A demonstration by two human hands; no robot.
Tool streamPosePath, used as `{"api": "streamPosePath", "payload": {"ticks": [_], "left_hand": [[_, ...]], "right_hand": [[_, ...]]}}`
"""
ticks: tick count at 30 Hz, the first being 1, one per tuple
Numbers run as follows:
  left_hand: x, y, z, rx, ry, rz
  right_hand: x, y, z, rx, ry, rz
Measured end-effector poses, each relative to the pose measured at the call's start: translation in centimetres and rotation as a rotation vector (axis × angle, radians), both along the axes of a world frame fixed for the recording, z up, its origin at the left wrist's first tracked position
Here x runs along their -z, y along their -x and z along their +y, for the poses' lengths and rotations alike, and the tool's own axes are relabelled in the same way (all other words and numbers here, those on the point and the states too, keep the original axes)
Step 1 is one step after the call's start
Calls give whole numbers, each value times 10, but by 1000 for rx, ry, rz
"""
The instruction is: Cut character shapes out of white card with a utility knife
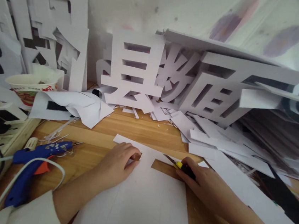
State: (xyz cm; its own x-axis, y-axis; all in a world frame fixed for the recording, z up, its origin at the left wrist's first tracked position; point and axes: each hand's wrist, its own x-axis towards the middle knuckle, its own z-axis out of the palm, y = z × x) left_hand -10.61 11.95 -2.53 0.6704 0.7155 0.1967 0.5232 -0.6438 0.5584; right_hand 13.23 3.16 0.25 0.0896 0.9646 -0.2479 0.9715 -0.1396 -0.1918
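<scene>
A white sheet of paper or thin board (145, 201) lies on the wooden table in front of me, with a rectangular notch at its upper right through which the wood shows. My left hand (122, 163) rests on the sheet, its fingers curled and the thumb tip close to the index finger; whether anything small is between them I cannot make out. My right hand (203, 181) is closed around a yellow and black utility knife (179, 164). The knife's blade is out and points up and left, over the strip beside the notch.
A blue hot glue gun (43, 151) with a white cord lies at left. Behind it are crumpled paper (71, 102) and a paper bowl (33, 86). Large white cut-out characters (134, 65) lean against the wall (133, 6). White offcuts (207, 134) pile up at right.
</scene>
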Motion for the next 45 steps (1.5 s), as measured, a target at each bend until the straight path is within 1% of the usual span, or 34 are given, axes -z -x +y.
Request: {"api": "streamPosePath", "payload": {"ticks": [4,7,11,14,18,21,23,26,30,33,36,37,38,40,42,43,45], "left_hand": [[2,-2,0,-4,5,-7],[2,-4,-2,-22,-10,-2],[-1,-7,-7,-120,25,96],[-4,-9,-7,-192,65,165],[-6,-5,-3,-288,61,113],[-10,-1,1,-376,53,62],[-15,0,1,-396,76,68],[-22,0,0,-403,134,79],[-25,-2,-1,-428,211,19],[-28,2,3,-456,201,23],[-34,14,12,-507,144,93],[-36,20,16,-493,110,138],[-38,26,19,-451,100,190],[-40,38,25,-331,139,255],[-39,45,26,-221,196,278],[-37,47,26,-176,208,284],[-32,44,24,-129,188,290]], "right_hand": [[1,-1,-2,-20,-15,-11],[1,-2,-3,5,-13,5],[1,-6,-3,107,-50,5],[5,-12,-3,155,-117,-15],[13,-18,-2,122,-202,-90],[18,-21,-1,124,-186,-153],[19,-24,-1,130,-173,-174],[20,-30,-2,122,-168,-189],[20,-35,-1,113,-194,-174],[18,-36,0,112,-191,-169],[12,-37,-1,99,-243,-102],[10,-36,-1,97,-266,-57],[7,-34,-3,99,-281,-3],[3,-26,-8,87,-278,110],[0,-12,-14,17,-242,195],[-1,-3,-18,-41,-205,221],[-1,15,-22,-142,-98,237]]}}
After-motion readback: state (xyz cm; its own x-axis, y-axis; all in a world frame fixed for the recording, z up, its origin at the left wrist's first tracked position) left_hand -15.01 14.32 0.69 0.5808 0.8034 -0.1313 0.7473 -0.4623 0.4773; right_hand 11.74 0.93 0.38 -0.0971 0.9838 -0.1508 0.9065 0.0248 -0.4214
